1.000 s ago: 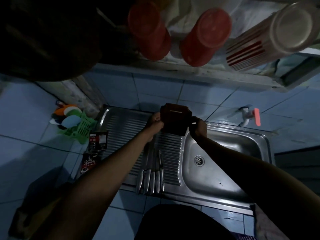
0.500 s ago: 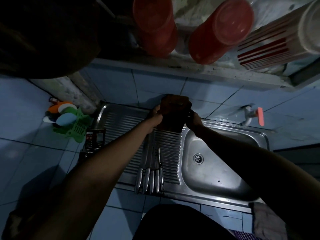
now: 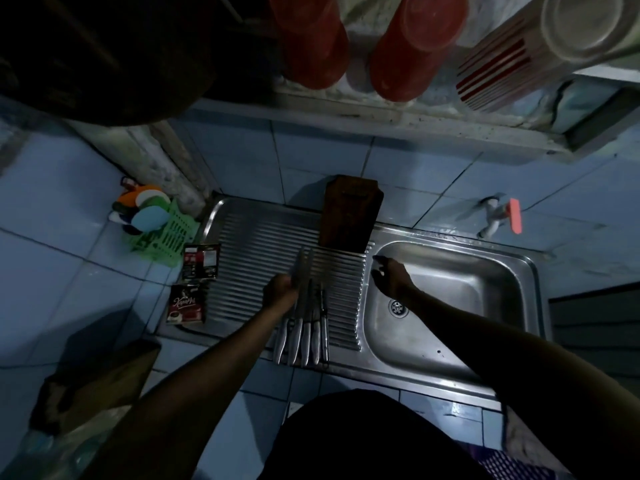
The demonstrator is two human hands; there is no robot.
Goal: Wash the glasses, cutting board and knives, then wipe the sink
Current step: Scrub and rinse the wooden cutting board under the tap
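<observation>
The dark wooden cutting board [image 3: 351, 213] stands upright at the back of the drainboard, leaning on the tiled wall, and neither hand touches it. Several steel knives [image 3: 304, 327] lie side by side on the ribbed drainboard [image 3: 249, 258], handles toward me. My left hand [image 3: 280, 289] is at the leftmost blades with its fingers curled; the dim, blurred view hides whether it grips one. My right hand [image 3: 388, 275] hovers open over the left edge of the sink basin [image 3: 485, 271], holding nothing. Upturned red cups [image 3: 311, 39] and a striped glass [image 3: 540, 46] stand on the shelf above.
A tap with a red handle [image 3: 502, 216] juts from the wall behind the basin. A green basket [image 3: 162, 230] with coloured items and two sachet packs [image 3: 194, 282] sit left of the drainboard. The drain [image 3: 398, 307] lies in the basin floor.
Both hands have let go of the cutting board, which now leans against the wall. My left hand dropped to the knives and my right hand moved toward the basin.
</observation>
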